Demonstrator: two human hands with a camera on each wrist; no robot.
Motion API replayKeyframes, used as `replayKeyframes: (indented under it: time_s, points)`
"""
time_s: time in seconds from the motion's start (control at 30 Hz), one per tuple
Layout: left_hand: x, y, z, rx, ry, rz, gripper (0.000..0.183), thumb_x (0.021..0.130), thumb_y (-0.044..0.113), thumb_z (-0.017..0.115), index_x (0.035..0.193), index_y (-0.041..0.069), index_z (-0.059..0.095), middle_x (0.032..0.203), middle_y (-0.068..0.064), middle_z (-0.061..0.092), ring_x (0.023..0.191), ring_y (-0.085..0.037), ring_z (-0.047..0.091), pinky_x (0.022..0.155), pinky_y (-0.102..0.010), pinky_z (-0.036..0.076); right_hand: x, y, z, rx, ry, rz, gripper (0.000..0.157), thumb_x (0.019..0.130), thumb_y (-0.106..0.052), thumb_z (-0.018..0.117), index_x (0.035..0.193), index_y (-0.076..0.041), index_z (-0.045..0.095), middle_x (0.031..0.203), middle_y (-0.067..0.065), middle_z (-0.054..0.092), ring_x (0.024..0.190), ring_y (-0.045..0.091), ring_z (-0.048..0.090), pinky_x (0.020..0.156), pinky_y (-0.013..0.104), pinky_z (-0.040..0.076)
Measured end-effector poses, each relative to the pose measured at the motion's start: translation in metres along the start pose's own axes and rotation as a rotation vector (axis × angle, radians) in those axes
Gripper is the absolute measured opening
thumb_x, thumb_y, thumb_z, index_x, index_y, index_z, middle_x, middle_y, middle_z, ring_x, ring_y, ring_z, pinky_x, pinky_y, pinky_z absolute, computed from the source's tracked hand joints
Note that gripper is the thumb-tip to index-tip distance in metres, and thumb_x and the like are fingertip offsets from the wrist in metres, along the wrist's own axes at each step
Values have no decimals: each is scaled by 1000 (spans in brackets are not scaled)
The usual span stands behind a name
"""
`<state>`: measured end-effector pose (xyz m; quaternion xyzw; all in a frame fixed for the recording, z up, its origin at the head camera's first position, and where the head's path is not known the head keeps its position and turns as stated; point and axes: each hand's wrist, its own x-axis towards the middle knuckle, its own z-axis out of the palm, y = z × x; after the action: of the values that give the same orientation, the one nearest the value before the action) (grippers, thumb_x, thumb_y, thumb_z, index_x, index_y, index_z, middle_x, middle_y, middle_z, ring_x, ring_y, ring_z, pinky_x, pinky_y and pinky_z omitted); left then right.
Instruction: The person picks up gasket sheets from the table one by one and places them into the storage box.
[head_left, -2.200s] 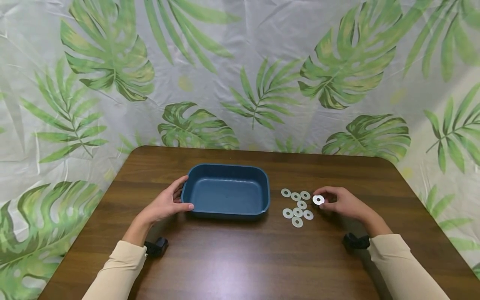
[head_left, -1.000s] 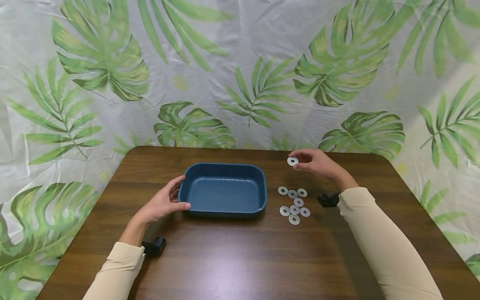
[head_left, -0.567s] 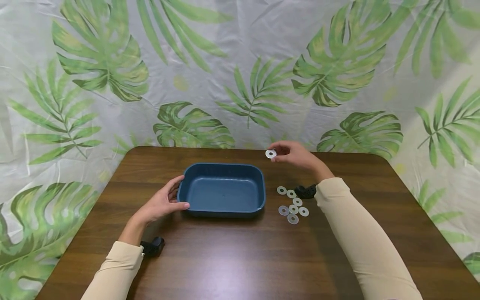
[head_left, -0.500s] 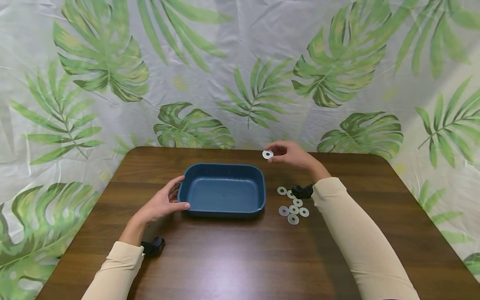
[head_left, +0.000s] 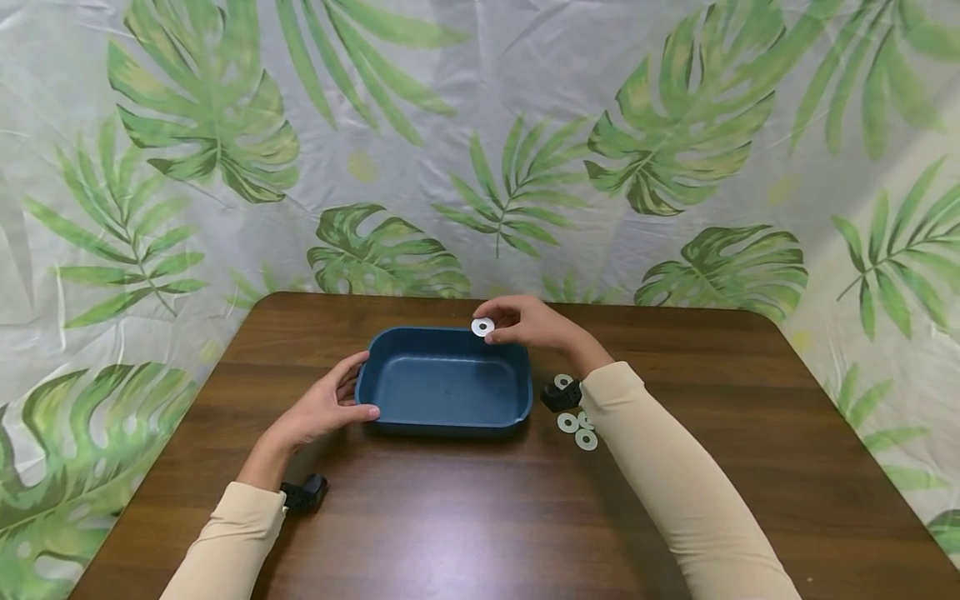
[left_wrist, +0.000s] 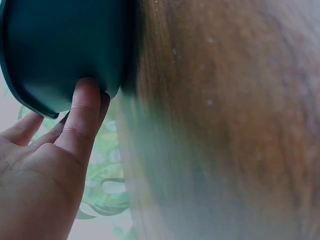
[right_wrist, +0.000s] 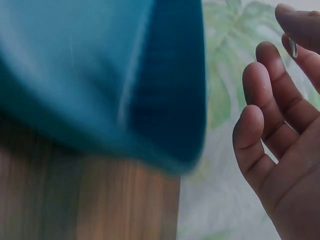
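A blue rectangular plastic tub stands on the table with nothing seen inside. My left hand grips its left end, thumb at the front corner and fingers at the left side; the left wrist view shows the thumb pressed on the tub's wall. Over the tub's far rim, my right hand pinches a flat metal washer between thumb and fingertips. Seen edge-on in the right wrist view, that washer is a thin sliver. Several more washers lie right of the tub, some hidden by the right wrist's camera and sleeve.
The brown wooden table ends at a hanging cloth printed with green leaves. A black wrist camera on the right arm hangs above the loose washers; another camera sits at the left wrist.
My right hand has lifted a washer from the right side of the pile and carried it left, past the pile, to the tub's far rim. The left hand keeps its grip on the tub.
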<state>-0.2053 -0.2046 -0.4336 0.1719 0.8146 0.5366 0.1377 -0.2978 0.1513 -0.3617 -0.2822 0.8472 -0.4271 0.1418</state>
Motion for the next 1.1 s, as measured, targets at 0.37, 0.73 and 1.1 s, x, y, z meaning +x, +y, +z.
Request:
replayKeyframes:
  time_s: [0.37,0.73,1.1]
  points:
    - [-1,-2,1,-6,5,-15,91,90,15,73,159,5,14,163,-30,14,148,-52,22,113,-63,32,15,-19,34,29,-94,-58,41,91,-8,70,131,-4,61,118,14,68,104,22,64,94,34,55]
    - [0,-1,2,-12,10,-10,91,90,13,73,158,3,14,163,-30,13,148,-52,20,114,-63,31,16,-15,37,40,-91,-57,41,91,-5,70,131,-1,61,116,15,67,103,21,63,92,34,55]
    - [0,-1,1,-12,8,-12,90,90,14,73,158,4,14,163,-30,13,148,-52,20,114,-63,31,15,-14,36,-18,-80,-75,39,92,-10,70,130,-6,63,115,12,68,100,20,62,86,31,52]
